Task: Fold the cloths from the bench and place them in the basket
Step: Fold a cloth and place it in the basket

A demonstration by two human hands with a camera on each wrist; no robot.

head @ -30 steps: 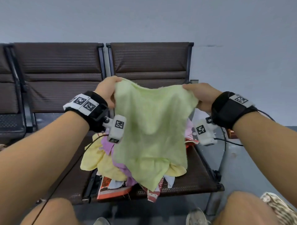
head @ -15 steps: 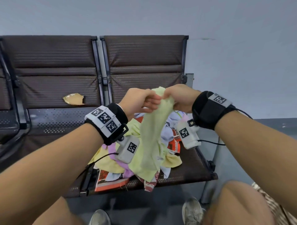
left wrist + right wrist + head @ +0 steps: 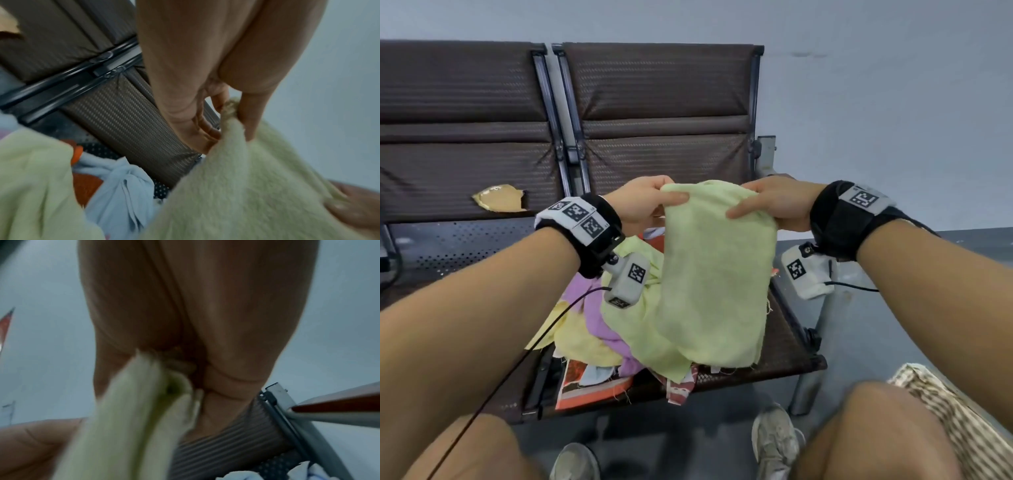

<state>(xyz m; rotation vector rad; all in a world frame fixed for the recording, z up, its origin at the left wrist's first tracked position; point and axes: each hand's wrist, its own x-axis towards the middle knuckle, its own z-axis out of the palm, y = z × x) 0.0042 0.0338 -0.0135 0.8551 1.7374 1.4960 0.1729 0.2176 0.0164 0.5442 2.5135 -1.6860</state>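
A light green cloth (image 3: 715,274) hangs doubled over in the air above the bench seat (image 3: 787,346). My left hand (image 3: 650,200) pinches its top left corner between thumb and fingers. My right hand (image 3: 767,205) grips the top right corner, thumb on the front face. In the left wrist view the left hand's fingers (image 3: 252,116) clamp the fuzzy cloth (image 3: 246,186) edge. The right wrist view shows the folded layers of the cloth (image 3: 131,410) held in my right palm. Under the hanging cloth lies a pile of cloths (image 3: 599,325): yellow, purple, pale green, red-patterned. No basket is in view.
The brown bench has two padded backrests (image 3: 661,113); the left one has a torn patch (image 3: 498,198). A grey metal leg (image 3: 808,387) stands at the bench's right end. My knees and shoes (image 3: 774,442) are below, with striped fabric (image 3: 955,421) at lower right.
The hands, pressed together half a second ago with the cloth bunched between them, have spread apart. The cloth now hangs as a folded, narrower panel than one second ago.
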